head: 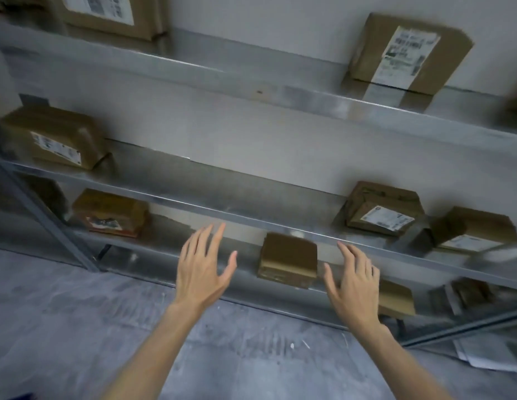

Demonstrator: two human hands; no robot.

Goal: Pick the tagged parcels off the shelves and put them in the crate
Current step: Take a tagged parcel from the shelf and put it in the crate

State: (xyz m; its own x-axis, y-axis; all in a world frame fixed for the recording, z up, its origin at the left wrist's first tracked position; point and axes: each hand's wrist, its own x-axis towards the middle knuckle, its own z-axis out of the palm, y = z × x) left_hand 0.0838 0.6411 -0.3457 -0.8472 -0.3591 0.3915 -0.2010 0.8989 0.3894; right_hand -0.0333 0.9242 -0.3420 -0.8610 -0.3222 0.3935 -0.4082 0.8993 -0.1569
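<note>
The step in hand looks like the reach for one parcel, with nothing taken up yet. At about 8 o'clock from that parcel the left hand (204,262) hangs with fingers spread and palm turned inward, its grip released and empty, near the parcel's left side but apart from it. Between the hands sits the small plain brown cardboard parcel (287,259) on the low shelf of the grey metal shelving (193,204), just under the lip of the shelf above; no tag shows on its visible faces, and blur hides finer detail. At about 4 o'clock from it the right hand (354,284) is likewise released and empty, fingers fanned, near the right side without touching. Next, I judge, both palms must close in on the two side faces and draw the box forward clear of the lip. The crate is not in view, so the carry would call for a turn away from the shelves.
</note>
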